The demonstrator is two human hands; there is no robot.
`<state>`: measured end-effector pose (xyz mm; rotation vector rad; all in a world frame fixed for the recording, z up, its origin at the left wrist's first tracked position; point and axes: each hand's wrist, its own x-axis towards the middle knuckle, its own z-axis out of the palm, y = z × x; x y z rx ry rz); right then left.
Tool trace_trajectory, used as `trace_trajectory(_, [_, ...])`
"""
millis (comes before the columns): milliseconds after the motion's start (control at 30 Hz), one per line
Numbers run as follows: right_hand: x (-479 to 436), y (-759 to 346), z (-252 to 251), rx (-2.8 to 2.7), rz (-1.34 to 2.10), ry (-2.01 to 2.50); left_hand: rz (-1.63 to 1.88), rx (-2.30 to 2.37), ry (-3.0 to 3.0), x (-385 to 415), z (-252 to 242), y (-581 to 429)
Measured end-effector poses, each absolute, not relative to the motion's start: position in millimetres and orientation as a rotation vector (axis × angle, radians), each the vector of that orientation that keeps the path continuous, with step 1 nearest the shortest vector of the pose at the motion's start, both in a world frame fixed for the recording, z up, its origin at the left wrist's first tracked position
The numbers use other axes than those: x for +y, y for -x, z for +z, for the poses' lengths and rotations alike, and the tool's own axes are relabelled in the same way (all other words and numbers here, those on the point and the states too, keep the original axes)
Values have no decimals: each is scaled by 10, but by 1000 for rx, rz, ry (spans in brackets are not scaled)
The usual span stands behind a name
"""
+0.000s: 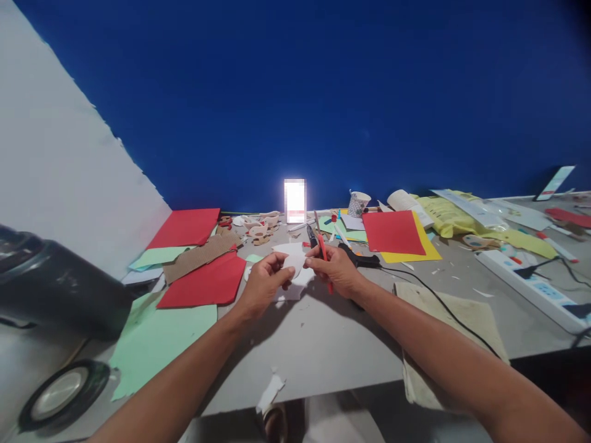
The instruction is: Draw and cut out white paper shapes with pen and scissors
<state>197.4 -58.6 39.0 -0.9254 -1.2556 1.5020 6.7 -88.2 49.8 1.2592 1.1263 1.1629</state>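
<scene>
My left hand [263,283] is closed on a small white piece of paper [293,263], pinched between thumb and fingers above the grey table [323,344]. My right hand [336,271] is closed round a pair of red-handled scissors [322,247], whose blades point up and away beside the paper's right edge. More white paper scraps [290,289] lie on the table just under both hands.
Red sheets [205,280] [392,232], a green sheet [157,335], cardboard [201,255] and cut shapes lie around. A black glue gun [362,258] with its cable, a power strip [530,283], a paper cup [358,203], a yellow bag [446,215] and a bright lit screen [295,200] stand behind.
</scene>
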Motion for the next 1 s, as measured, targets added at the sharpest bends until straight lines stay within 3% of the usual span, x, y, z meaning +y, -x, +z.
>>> trace_trajectory(633, [-404, -2125, 403, -1177, 1265, 1111, 1076, 996, -762, -891, 535, -65])
trace_trajectory(1000, [-562, -2082, 481, -1459, 1431, 1019, 1178, 1114, -1144, -936, 471, -114])
